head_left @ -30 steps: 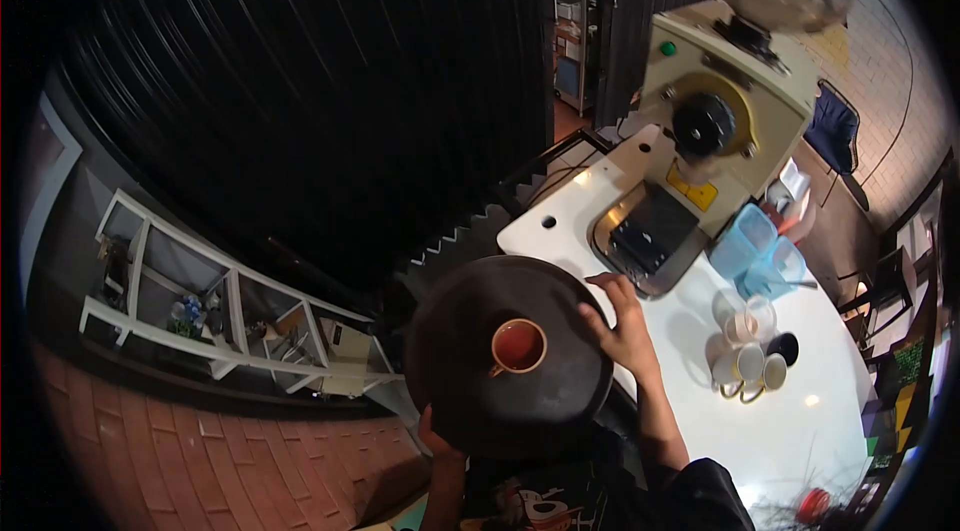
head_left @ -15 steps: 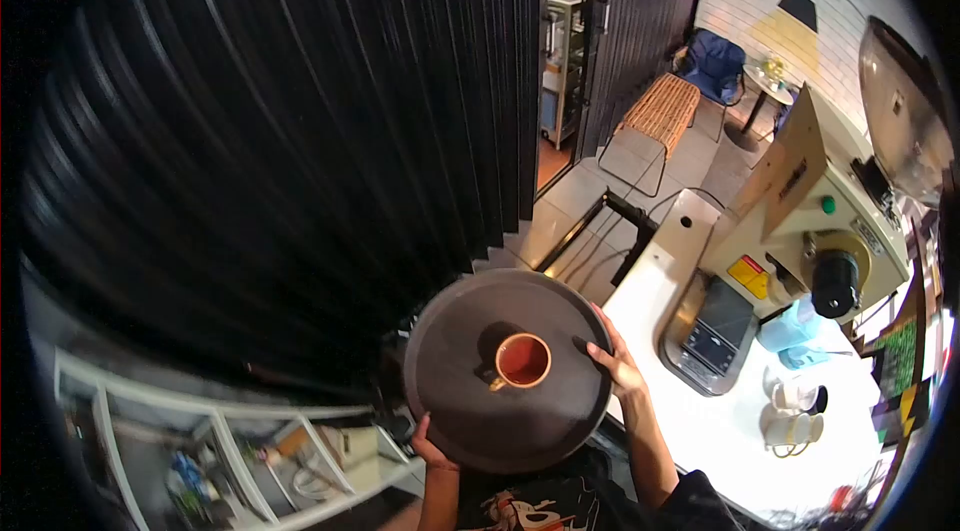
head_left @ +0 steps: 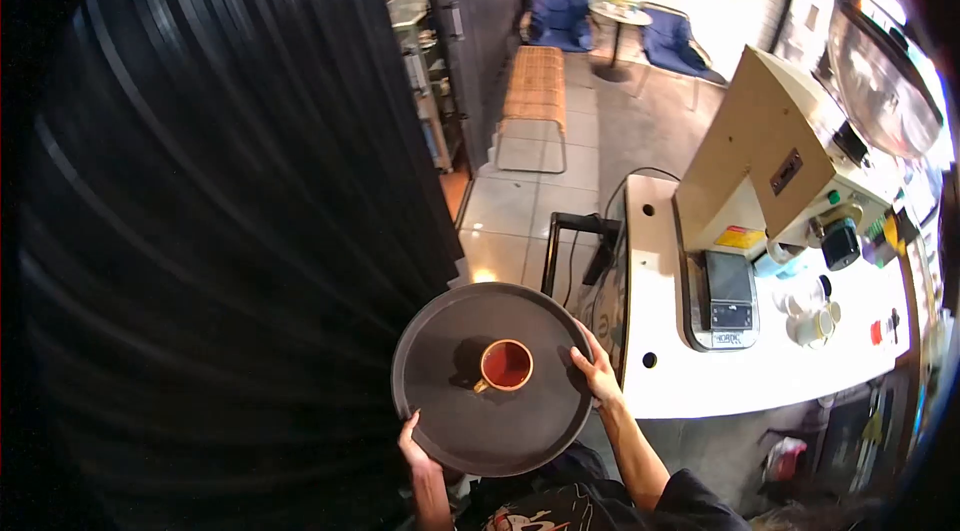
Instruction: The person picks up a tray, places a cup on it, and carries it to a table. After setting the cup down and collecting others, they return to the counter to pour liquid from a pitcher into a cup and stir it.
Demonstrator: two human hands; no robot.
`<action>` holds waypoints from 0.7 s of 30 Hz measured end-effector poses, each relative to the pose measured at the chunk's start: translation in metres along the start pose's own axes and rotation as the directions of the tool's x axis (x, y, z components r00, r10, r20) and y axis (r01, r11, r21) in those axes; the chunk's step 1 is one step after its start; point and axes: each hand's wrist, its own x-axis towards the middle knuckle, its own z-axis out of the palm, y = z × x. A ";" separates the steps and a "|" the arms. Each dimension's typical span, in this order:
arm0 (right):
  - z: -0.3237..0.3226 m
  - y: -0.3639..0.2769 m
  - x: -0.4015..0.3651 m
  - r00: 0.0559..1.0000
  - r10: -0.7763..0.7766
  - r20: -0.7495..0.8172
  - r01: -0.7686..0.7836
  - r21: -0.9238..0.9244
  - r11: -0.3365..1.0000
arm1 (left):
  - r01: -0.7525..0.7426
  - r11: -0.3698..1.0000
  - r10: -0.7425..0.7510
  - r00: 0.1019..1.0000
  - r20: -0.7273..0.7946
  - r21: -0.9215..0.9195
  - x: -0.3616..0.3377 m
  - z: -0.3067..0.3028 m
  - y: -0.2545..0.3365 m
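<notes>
A round dark serving tray [head_left: 490, 441] is held level in front of my body. On it stands an upright cup [head_left: 506, 365] of reddish liquid, its handle turned toward the lower left. My left hand [head_left: 418, 446] grips the tray's lower-left rim, thumb on top and the other fingers hidden beneath. At the right rim, my right hand [head_left: 597, 369] holds the tray the same way, its thumb lying over the edge. Neither hand touches the cup.
To the right is a white counter [head_left: 660, 386] with a coffee grinder [head_left: 740, 151], a digital scale [head_left: 730, 286] and white cups [head_left: 815, 326]. Dark corrugated panels [head_left: 250, 231] line the left. Ahead, a wicker bench [head_left: 535, 91] and blue chairs [head_left: 560, 19] stand on the tiled floor.
My view has turned to the right, bringing the floor aisle and a second blue chair into sight. The shelving at lower left is gone from view. Both hands still hold the tray with the cup.
</notes>
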 end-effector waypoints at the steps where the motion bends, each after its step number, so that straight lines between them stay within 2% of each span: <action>1: 0.001 0.006 0.009 0.999 -0.046 -0.026 0.047 0.012 0.999 | 0.018 0.999 -0.018 1.000 0.002 0.032 0.010 0.016 0.008; 3: 0.001 0.008 0.022 0.994 -0.036 -0.102 0.040 0.031 0.999 | 0.051 0.995 -0.053 0.998 0.019 0.084 0.036 0.043 0.017; 5: 0.009 0.002 0.036 0.983 -0.001 -0.184 0.020 0.098 0.995 | 0.170 0.977 -0.170 0.985 -0.008 0.129 0.067 0.066 0.026; 6: 0.008 0.003 0.045 0.977 -0.014 -0.212 0.038 0.110 0.993 | 0.181 0.971 -0.185 0.983 0.009 0.156 0.083 0.077 0.028; 8: 0.005 0.007 0.065 0.954 0.013 -0.300 0.011 0.079 0.997 | 0.167 0.973 -0.190 0.972 0.140 0.159 0.116 0.098 0.031; 9: 0.004 0.012 0.077 0.945 -0.037 -0.324 0.071 0.094 0.993 | 0.171 0.970 -0.200 0.966 0.162 0.176 0.138 0.110 0.031; 12: 0.003 0.011 0.110 0.912 -0.024 -0.410 0.080 0.120 0.990 | 0.155 0.956 -0.214 0.949 0.232 0.247 0.188 0.132 0.032; 17: -0.001 0.009 0.162 0.852 -0.052 -0.521 0.142 0.134 0.981 | 0.249 0.890 -0.360 0.898 0.253 0.383 0.258 0.201 0.034; 21: -0.007 0.005 0.197 0.782 -0.099 -0.616 0.180 0.071 0.981 | 0.285 0.848 -0.425 0.869 0.254 0.446 0.312 0.244 0.025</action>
